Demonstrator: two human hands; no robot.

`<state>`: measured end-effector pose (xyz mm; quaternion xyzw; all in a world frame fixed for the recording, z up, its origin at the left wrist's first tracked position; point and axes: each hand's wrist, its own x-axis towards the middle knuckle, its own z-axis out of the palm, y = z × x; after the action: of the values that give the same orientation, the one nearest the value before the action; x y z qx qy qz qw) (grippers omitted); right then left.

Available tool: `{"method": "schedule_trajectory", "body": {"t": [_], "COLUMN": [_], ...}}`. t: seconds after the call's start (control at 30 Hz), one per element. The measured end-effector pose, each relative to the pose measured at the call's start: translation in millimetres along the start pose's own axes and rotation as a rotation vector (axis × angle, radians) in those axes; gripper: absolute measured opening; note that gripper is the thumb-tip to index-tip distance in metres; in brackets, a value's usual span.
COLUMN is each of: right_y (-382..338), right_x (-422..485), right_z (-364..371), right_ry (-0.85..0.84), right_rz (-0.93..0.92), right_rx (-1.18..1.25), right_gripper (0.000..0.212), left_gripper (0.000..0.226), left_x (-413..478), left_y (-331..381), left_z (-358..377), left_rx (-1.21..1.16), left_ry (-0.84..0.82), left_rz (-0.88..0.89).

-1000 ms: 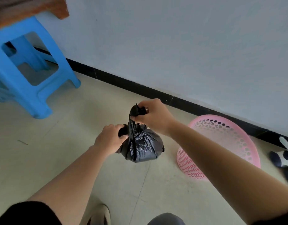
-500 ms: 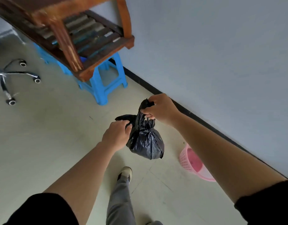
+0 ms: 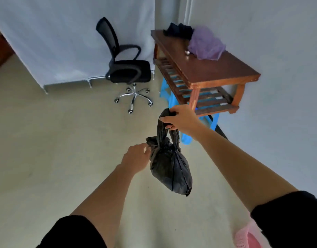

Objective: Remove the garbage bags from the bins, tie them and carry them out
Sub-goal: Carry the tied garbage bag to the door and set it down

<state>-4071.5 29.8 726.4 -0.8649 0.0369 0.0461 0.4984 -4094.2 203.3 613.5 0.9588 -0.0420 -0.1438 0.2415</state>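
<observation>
A small black garbage bag (image 3: 170,169), knotted at its neck, hangs in the air in front of me. My right hand (image 3: 181,119) grips the long upper tail of the bag and holds it up. My left hand (image 3: 136,156) is lower and to the left, its fingertips pinching a short flap of the bag beside the knot. The pink mesh bin (image 3: 247,237) shows only as a corner at the bottom right, partly behind my right sleeve.
A wooden table (image 3: 207,68) with a slatted shelf stands against the right wall, purple and black cloth on top. Blue plastic stools (image 3: 172,97) sit under it. A black office chair (image 3: 127,68) stands ahead, before a white curtain. Bare floor lies to the left.
The view has swung left and up, away from the pink bin toward the chair and table. My right hand has risen, stretching the bag's tail upward. The bag hangs lower below it.
</observation>
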Motion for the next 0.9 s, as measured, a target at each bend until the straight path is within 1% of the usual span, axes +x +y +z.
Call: {"method": "schedule_trajectory", "body": {"t": [0.13,0.2,0.3,0.4,0.47,0.57,0.77,0.9], "right_y": [-79.3,-117.2,-164.9,-206.6,-238.2,-273.7,-342.4,-383.9], "right_x": [27.7,45.0,65.2,83.5,103.8,131.9,217.2,294.9], "right_z": [61.7,99.6,153.6,206.5,247.6,290.7,381.3,437.9], "right_ry": [-0.133,-0.164,-0.159,-0.175,-0.211,-0.261,-0.314,-0.406], "right_rz": [-0.092,-0.119,-0.177,-0.197,-0.212,-0.245,-0.312,-0.383], "right_rx": [-0.093,-0.111,-0.125,-0.093,-0.063,-0.024,0.039,0.03], "right_gripper": [0.013,0.012,0.015,0.013,0.01,0.008,0.016,0.021], "left_gripper": [0.041,0.04,0.04,0.043,0.044,0.041,0.041,0.039], "left_x": [-13.7,-16.7,-18.2,-17.8,-12.8,-4.4,48.7,108.7], "left_y": [-61.9,-102.5,-165.6,-227.9,-271.1,-308.4,-395.7,-448.6], "left_z": [-68.4,-101.4,-144.5,-194.0,-231.7,-273.9,-345.2,-383.0], "left_rx": [-0.067,-0.089,-0.077,-0.056,-0.066,-0.106,-0.185,-0.259], "left_ry": [0.089,0.135,0.164,0.181,0.225,0.294,0.395,0.451], "left_rz": [-0.057,-0.076,-0.092,-0.136,-0.178,-0.194,-0.309,-0.37]}}
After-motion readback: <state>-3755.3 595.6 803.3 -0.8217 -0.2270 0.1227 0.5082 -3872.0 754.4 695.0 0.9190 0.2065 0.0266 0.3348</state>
